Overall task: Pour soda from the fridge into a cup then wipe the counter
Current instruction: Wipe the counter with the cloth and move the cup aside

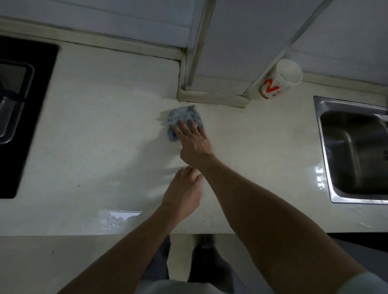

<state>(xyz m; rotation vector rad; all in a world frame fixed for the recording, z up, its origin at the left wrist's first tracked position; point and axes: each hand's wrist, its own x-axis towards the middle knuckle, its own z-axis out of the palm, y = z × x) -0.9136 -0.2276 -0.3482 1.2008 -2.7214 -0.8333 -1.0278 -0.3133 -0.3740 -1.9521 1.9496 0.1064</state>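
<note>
- We press our right hand (194, 142), fingers flat, on the blue cloth (183, 115) mid tabletop (87, 129).
- Our left hand (182, 196) rests on the tabletop, relaxed, holding nothing.
- To do it well: flat palm, overlapping strokes, steer clear of the cup (281, 80) at the back.
- Cup print is red and yellow; we can't read it.

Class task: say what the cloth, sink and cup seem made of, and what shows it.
Cloth: soft blue fabric, rumpled folds.
Sink: brushed steel, likely stainless; grey sheen, reflections.
Cup: probably paper or plastic; matte white wall, red print.
</note>
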